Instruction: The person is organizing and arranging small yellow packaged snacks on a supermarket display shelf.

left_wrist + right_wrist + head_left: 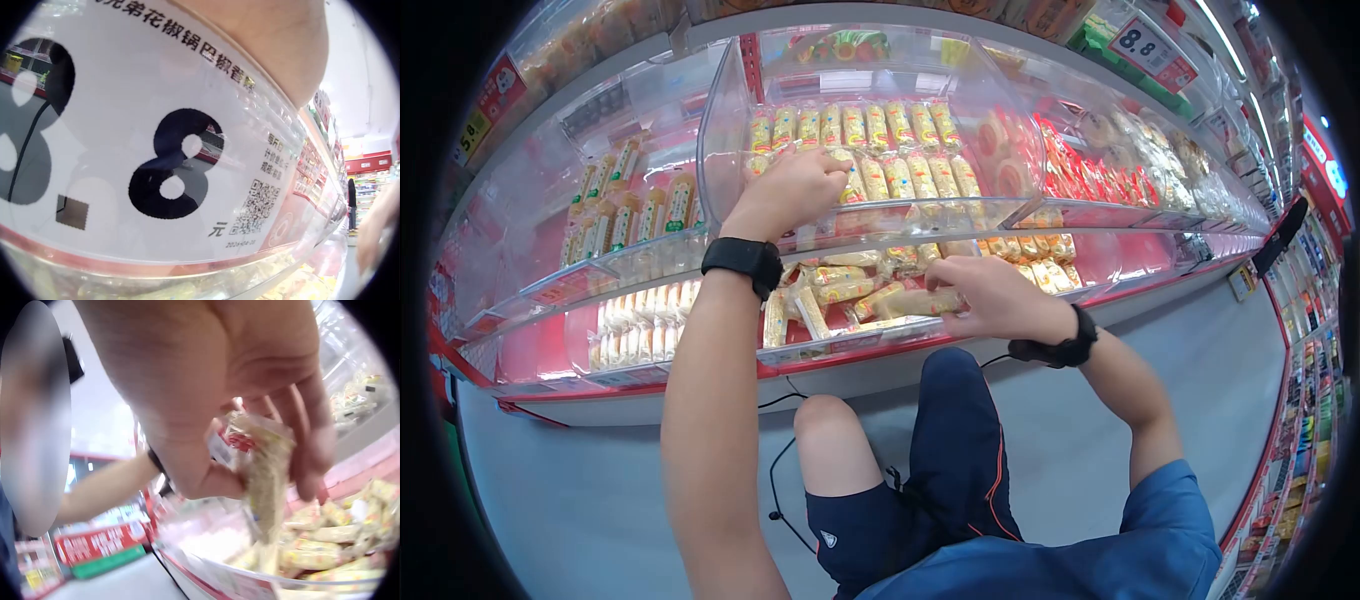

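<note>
My right hand pinches a clear-wrapped snack stick by one end, just over the lower bin. Seen from the right wrist, the wrapped snack stick hangs between thumb and fingers, red print near its top. Loose wrapped sticks lie jumbled in that bin. My left hand reaches over the front of the upper bin, at the left end of neat rows of yellow-wrapped sticks. Its fingers bend down among the packets; I cannot tell whether they hold one. In the left wrist view, a price label hides the fingertips.
Clear plastic dividers separate the bins. Other packets stand to the left, red-wrapped ones to the right. A shelf with price tags overhangs the upper bin. My knees are close to the lower shelf edge.
</note>
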The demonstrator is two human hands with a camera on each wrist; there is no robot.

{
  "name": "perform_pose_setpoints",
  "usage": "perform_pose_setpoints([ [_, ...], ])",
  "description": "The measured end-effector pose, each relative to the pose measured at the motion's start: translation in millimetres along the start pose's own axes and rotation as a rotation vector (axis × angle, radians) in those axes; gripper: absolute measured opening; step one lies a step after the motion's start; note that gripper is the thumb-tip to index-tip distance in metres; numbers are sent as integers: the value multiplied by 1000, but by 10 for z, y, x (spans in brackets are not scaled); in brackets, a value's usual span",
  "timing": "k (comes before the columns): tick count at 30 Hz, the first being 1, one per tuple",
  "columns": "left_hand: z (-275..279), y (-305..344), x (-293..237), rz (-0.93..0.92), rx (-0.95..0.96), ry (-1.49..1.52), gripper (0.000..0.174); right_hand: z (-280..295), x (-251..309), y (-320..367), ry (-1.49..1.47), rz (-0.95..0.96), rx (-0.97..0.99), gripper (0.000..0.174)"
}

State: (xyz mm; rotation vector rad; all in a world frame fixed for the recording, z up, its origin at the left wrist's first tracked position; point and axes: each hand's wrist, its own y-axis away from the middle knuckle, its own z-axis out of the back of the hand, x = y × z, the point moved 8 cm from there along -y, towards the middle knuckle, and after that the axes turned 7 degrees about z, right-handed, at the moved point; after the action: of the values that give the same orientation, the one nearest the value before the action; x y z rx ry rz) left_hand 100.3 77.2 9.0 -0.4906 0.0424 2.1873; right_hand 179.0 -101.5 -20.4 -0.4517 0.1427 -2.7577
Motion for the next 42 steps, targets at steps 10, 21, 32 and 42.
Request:
perform_pose_setpoints([
  [10,66,17,-97,-69,-49,-46,39,1156,-298,-15,-1186,133,-757,32],
  [21,138,127,-137,-74,-169,21,39,1028,-901,-499,-881,-203,-1089,34],
  [32,82,84,-105,-19,-28,33,44,393,-1160,-1022,-925,-367,-531,35],
  [42,16,30,27,39,-43,62,43,280,-1004,-1073,-496,-407,-142,53],
])
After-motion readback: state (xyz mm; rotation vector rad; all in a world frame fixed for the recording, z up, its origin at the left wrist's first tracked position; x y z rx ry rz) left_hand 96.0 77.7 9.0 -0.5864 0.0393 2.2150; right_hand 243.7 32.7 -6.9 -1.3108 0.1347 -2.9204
